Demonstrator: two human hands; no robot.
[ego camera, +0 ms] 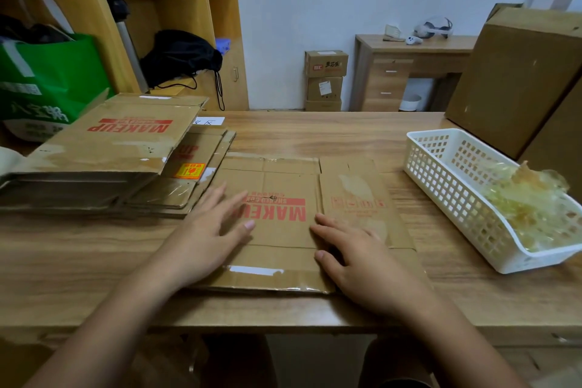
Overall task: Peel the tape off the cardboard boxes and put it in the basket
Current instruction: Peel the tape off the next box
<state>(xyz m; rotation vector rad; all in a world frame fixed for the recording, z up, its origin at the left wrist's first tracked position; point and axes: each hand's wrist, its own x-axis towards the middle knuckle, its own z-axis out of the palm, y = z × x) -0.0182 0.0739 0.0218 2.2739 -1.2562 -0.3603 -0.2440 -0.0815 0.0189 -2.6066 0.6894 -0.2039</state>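
At six o'clock on the bench (315, 132), your left hand (204, 236) and right hand (362, 264) lie flat, each grip spread and empty, on a flattened box (283, 230) with tape (255, 270) on its near flap. Peeled tape (529, 198) fills the basket (441, 179) at three o'clock; the stack (104, 161) at ten o'clock looks mostly undone.

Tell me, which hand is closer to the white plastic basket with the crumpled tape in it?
The right hand. It rests on the flattened cardboard box, on the side towards the white plastic lattice basket on the wooden table's right. The left hand lies flat further left, farther from it.
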